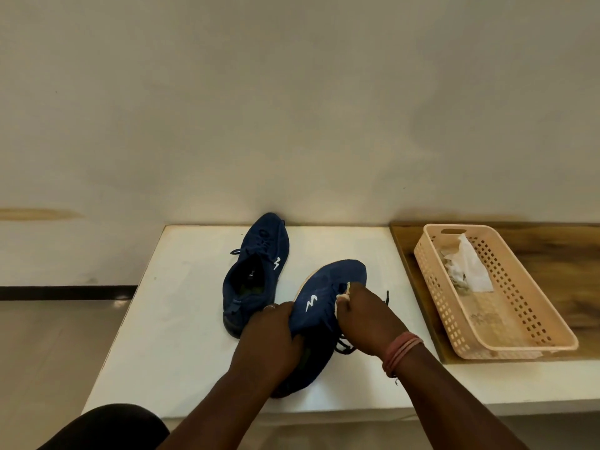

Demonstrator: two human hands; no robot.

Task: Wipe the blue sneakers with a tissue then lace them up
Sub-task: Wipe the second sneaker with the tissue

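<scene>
I had the nearer blue sneaker [328, 300] tipped up on the white bench [181, 319], its toe pointing away from me and its white zigzag mark facing up. My left hand [269, 339] gripped it at the heel and collar, fingers curled round the edge of the opening. My right hand [363, 316] pinched a crumpled tissue [341, 300] against the lace area on the top of that sneaker; only a pale bit of the tissue showed past my knuckles. Dark lace ends [345, 344] hung loose under my right wrist, where I wore pink bands [401, 350].

The other blue sneaker [256, 271] lay flat on the bench just beside the first, further from me, toe toward the wall, its laces loose at the side.

To my right, on a wooden surface [552, 264], stood a peach plastic basket [431, 274] with a white tissue and some crumpled scraps [467, 267] inside it.
</scene>
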